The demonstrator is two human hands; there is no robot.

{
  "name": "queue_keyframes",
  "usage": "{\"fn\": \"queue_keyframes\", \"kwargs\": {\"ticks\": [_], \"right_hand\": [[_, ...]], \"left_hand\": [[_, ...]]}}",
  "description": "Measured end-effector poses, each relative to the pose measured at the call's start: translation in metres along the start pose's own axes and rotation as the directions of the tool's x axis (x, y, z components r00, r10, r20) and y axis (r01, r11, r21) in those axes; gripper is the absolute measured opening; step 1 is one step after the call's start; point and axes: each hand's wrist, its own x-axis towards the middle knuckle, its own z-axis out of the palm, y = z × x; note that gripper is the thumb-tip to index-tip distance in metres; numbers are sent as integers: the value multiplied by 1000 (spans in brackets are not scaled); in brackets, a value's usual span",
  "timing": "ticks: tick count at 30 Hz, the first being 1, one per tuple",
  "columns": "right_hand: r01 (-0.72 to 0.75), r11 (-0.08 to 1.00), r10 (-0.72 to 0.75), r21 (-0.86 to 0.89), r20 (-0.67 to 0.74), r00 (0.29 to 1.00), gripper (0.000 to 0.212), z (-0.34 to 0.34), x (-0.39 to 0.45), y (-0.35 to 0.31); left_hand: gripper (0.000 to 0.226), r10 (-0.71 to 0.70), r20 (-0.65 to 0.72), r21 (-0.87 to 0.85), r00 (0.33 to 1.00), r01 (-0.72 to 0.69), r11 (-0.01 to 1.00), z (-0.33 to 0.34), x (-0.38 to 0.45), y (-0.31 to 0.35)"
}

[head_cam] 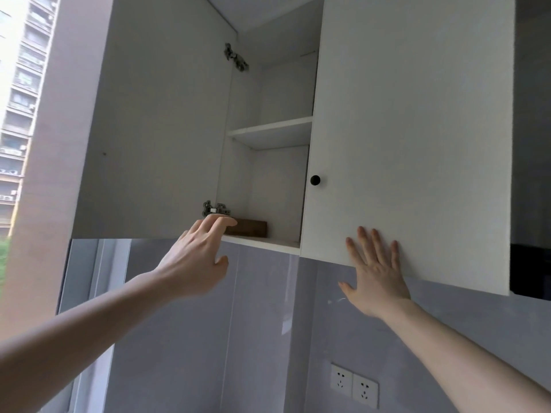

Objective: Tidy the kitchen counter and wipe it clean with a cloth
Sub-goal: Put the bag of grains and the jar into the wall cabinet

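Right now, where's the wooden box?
Head view: wooden box sits on the open cabinet's bottom shelf, left of centre, just behind the left hand's fingertips.

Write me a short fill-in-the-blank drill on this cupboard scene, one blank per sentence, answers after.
1. The right hand lies flat against the ____ cupboard door.
2. The knob on that door is ____ in colour.
3. A brown wooden box sits on the ____ shelf, near the left hand.
4. Two ____ are set in the wall below.

Answers: closed; black; bottom; sockets
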Motion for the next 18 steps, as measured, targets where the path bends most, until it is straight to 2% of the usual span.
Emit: {"fn": "queue_keyframes", "kwargs": {"ticks": [4, 9, 13, 18], "right_hand": [[-29, 1000, 29, 7, -5, 1000, 96, 3, -2, -1], [-95, 994, 89, 54, 100, 991, 90, -12, -2, -11], [-83, 966, 59, 246, 105, 993, 84, -32, -9, -35], [58, 903, -66, 425, 5, 998, 80, -61, -24, -73]], "left_hand": [[66, 8, -13, 61, 1000, -7, 998, -6, -3, -16], [67, 0, -53, 159, 999, 9, 987, -25, -6, -44], [73, -117, -157, 206, 981, 149, 967, -53, -5, -77], [94, -350, -284, 180, 893, 409, 895, -86, 3, -133]]}}
